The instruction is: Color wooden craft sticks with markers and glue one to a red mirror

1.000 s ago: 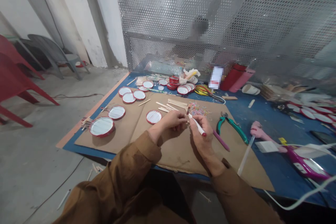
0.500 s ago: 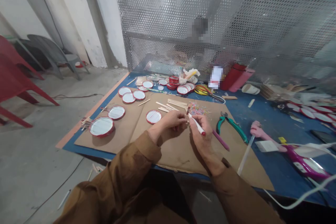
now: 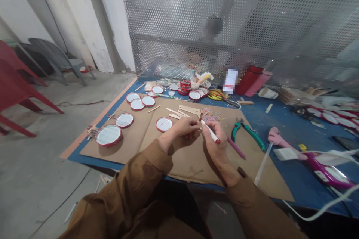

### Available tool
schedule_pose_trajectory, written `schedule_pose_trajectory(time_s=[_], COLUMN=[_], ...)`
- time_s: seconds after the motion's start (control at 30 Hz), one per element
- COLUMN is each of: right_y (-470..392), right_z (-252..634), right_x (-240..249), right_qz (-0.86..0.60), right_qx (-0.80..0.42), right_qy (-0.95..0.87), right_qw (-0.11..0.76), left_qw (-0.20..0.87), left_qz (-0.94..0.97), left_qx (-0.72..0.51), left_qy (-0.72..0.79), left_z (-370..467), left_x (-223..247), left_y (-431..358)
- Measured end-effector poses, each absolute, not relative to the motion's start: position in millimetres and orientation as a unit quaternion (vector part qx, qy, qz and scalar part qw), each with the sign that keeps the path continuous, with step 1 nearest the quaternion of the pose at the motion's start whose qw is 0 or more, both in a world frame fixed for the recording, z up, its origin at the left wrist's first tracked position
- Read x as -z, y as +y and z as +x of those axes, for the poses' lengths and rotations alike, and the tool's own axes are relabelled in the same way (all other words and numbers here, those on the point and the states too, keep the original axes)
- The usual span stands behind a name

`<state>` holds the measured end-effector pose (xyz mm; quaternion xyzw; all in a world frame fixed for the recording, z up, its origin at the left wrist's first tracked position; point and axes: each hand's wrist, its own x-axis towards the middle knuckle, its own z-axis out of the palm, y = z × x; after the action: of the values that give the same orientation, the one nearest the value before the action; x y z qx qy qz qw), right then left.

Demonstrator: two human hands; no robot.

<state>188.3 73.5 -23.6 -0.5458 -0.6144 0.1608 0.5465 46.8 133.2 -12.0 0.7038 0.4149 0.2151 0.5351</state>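
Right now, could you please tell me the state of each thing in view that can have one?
Right hand: closed in a pen grip
White marker: held slanted, cap state unclear
Left hand: curled, contents unclear
Cardboard: spread flat, creased
Wooden sticks: loose on the cardboard
Coloured bands: scattered in a loose pile
Green pliers: lying down, handles spread
White cup: tipped on its side

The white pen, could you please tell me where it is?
In the head view, the white pen is in the right hand, right of the left hand, over the cardboard.
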Motion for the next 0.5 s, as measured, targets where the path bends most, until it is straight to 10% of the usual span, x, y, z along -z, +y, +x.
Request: schedule_pose_trajectory(time_s=[0.5], right_y=[73.2], right_z=[187.2], right_x=[22.4], right_qz=[-0.548], right_qx=[-0.166], right_qy=[-0.613], right_qw=[0.544], left_qw=[0.533], left_qz=[0.708], left_qx=[-0.228], left_qy=[0.403], left_z=[45.6], left_x=[13.0], left_y=[133.6])
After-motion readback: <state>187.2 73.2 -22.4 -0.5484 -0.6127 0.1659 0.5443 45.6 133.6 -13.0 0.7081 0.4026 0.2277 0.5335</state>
